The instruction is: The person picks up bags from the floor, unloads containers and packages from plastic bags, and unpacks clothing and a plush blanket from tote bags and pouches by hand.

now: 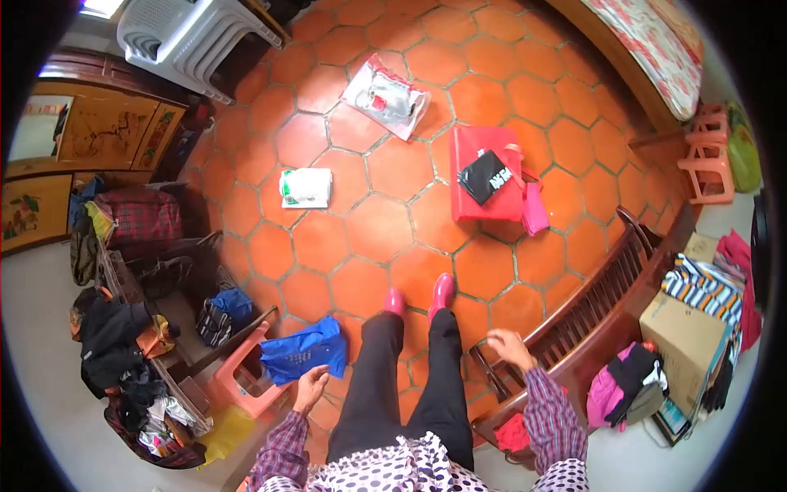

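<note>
My left hand (311, 389) hangs low beside a blue bag (305, 353), which lies over a pink plastic stool (246, 379). Its fingers are loosely apart with nothing visible in them; whether it touches the bag I cannot tell. Out to the other side, my right hand (511, 348) hovers near a dark wooden slatted bench (574, 328), fingers spread and holding nothing. Ahead on the floor stands a red box (484, 205) with a black package (485, 177) on top. A white and green packet (306, 189) and a clear plastic bag (387, 97) lie farther left.
Orange hexagonal tiles (369, 225) cover the floor. Stacked white chairs (193, 37) stand at the upper left, above a wooden cabinet (98, 131). Clothes (119, 340) are heaped at left. A cardboard box (680, 328) and pink stools (707, 168) are at right.
</note>
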The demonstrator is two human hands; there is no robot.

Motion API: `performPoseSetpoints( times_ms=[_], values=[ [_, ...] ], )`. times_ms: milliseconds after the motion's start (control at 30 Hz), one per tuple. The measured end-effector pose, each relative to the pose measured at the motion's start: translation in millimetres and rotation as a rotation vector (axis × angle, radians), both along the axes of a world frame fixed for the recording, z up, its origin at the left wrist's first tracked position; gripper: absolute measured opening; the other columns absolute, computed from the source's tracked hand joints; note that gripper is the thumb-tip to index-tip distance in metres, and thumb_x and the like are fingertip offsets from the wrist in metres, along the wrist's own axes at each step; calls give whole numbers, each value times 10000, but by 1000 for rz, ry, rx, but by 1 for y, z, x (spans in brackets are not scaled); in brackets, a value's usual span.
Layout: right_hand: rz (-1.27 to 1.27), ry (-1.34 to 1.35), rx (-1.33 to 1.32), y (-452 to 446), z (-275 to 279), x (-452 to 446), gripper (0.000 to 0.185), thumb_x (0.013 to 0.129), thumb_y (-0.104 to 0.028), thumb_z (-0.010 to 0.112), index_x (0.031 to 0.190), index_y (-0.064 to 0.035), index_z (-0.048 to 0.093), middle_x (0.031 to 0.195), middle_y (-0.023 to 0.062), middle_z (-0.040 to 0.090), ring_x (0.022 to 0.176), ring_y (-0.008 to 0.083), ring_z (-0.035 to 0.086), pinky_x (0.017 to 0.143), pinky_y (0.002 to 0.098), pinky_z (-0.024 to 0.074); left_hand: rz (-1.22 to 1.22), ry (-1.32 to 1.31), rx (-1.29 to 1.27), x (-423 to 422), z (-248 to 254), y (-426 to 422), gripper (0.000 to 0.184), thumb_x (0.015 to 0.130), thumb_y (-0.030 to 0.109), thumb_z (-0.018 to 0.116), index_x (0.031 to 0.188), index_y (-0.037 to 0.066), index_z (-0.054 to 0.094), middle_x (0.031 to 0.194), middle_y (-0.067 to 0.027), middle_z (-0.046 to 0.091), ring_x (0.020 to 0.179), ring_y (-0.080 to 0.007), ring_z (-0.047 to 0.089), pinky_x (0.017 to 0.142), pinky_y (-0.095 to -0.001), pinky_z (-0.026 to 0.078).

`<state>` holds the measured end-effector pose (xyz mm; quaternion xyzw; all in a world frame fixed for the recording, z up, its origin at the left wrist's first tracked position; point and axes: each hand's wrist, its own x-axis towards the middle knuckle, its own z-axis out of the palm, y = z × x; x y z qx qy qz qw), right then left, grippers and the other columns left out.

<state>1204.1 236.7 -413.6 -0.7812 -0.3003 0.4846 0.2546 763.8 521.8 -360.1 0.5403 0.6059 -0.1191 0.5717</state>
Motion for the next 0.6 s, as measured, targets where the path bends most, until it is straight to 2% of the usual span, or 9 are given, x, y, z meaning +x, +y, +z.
performPoseSetpoints(
  times_ms=[67, 100, 233, 333, 400, 467, 533, 567, 600],
  values=[
    [32, -113, -103, 61, -48, 31, 268, 778, -183, 617, 978, -5, 633, 894, 167, 647, 827, 268, 638, 734, 353, 498, 71, -111, -67, 22, -7, 14, 315, 857, 136, 581, 1124, -31, 572, 1040, -95, 624, 979, -153, 569, 873, -290, 437],
    [67, -161, -4, 89, -81, 48, 304, 781, -201, 621, 1021, -15, 624, 925, 158, 651, 841, 262, 640, 740, 347, 501, 94, -67, -85, 39, 1, 21, 312, 858, 134, 584, 1120, -35, 572, 1049, -93, 621, 982, -150, 567, 875, -288, 435],
    [-212, 60, -70, 242, -152, 111, 460, 824, -258, 612, 1207, -23, 513, 1018, 143, 634, 923, 205, 612, 767, 317, 491, 103, -19, -107, 49, -25, 42, 317, 865, 141, 576, 1129, -33, 569, 1042, -96, 626, 977, -153, 576, 863, -288, 448],
    [-618, 370, -25, 346, -202, 149, 578, 847, -306, 591, 1316, -37, 388, 1103, 158, 583, 977, 200, 564, 733, 315, 492, 46, 104, -158, 68, -39, 80, 322, 866, 143, 572, 1136, -33, 563, 1042, -110, 626, 980, -162, 583, 856, -292, 455],
    [-681, 376, 100, 403, -250, 181, 625, 834, -332, 614, 1328, -38, 368, 1137, 158, 561, 932, 190, 560, 674, 301, 478, 82, 74, -224, 73, -60, 113, 337, 868, 147, 573, 1152, -32, 550, 1052, -112, 622, 990, -164, 576, 864, -293, 452],
    [-801, 318, 50, 452, -304, 213, 687, 830, -348, 617, 1356, -33, 308, 1165, 157, 538, 891, 178, 551, 662, 308, 468, 103, 125, -291, 113, -59, 166, 339, 871, 146, 573, 1156, -35, 542, 1056, -105, 618, 987, -159, 570, 865, -288, 451],
    [-834, 249, 54, 494, -347, 248, 838, 822, -367, 641, 1400, -27, 139, 1320, 170, 403, 1187, 251, 412, 882, 403, 417, 183, 205, -295, 148, -66, 213, 315, 876, 128, 564, 1142, -38, 548, 1051, -95, 617, 977, -150, 567, 864, -281, 450],
    [-888, 272, 93, 508, -378, 265, 892, 804, -398, 653, 1413, -53, 99, 1375, 167, 327, 1241, 259, 347, 933, 443, 371, 224, 142, -233, 138, -83, 222, 292, 881, 104, 552, 1133, -43, 550, 1049, -92, 616, 965, -147, 570, 856, -272, 452],
    [-955, 276, 106, 531, -368, 274, 968, 777, -428, 671, 1425, -79, 42, 1439, 173, 208, 1308, 275, 249, 1005, 486, 279, 195, 131, -197, 142, -91, 240, 285, 884, 92, 547, 1130, -50, 548, 1045, -96, 616, 970, -147, 569, 859, -269, 449]
  ],
)
